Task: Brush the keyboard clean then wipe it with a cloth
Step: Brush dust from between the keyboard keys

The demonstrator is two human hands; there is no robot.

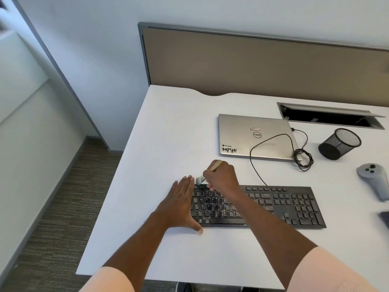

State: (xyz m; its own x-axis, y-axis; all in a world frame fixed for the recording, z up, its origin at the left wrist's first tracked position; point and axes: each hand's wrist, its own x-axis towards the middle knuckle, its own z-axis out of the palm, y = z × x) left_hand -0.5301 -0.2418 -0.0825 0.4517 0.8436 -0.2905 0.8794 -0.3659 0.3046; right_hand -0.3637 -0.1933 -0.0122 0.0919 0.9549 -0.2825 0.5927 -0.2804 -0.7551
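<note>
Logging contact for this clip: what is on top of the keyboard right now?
The brush touches the keyboard at its top-left keys, gripped by the right hand. The left hand lies flat over its left end. Keys beneath the hands and right forearm are hidden.

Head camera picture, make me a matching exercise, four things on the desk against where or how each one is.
Things: 1 brush; 2 keyboard; 3 laptop; 4 mesh cup.
States: A lid closed; B right of the laptop; C gripped by the right hand; D left hand flat at its left end.
Pairs: 1-C, 2-D, 3-A, 4-B.
</note>
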